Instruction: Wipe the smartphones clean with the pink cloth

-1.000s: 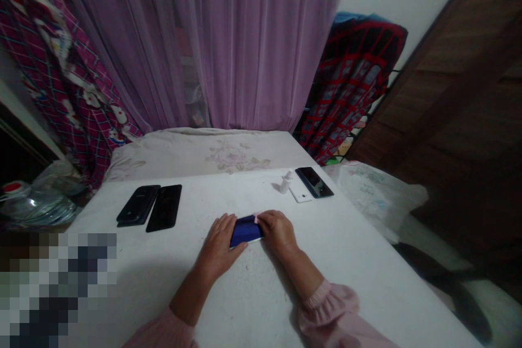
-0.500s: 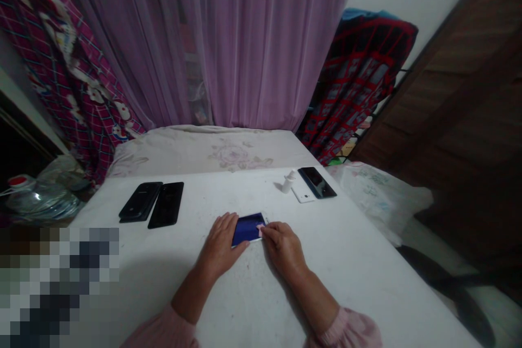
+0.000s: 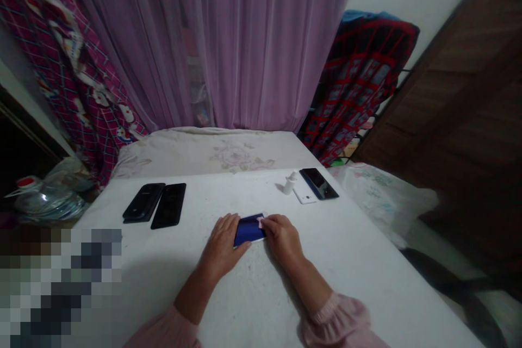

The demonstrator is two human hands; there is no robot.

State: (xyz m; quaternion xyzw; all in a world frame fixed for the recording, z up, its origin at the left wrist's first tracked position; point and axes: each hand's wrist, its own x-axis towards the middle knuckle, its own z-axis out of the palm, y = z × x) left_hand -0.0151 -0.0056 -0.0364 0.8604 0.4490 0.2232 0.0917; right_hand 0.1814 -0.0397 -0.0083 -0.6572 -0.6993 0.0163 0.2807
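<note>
A white-edged smartphone [image 3: 248,231] with a blue-lit screen lies on the white table in front of me. My left hand [image 3: 220,239] grips its left end, fingers along the far edge and thumb at the near edge. Between the pinched fingertips of my right hand [image 3: 283,239] is a small pink cloth [image 3: 260,222], touching the screen near its upper right corner. The right hand covers part of the phone's right end.
Black phones [image 3: 168,205] lie at the left of the white table [image 3: 228,304]. A small white spray bottle [image 3: 289,184], a white phone [image 3: 304,195] and a dark phone [image 3: 319,183] are at the right. A water jug [image 3: 44,198] stands beyond the left edge.
My right hand and the pink cloth have moved slightly up toward the phone's far edge. My left hand keeps its hold, and the view has shifted a little.
</note>
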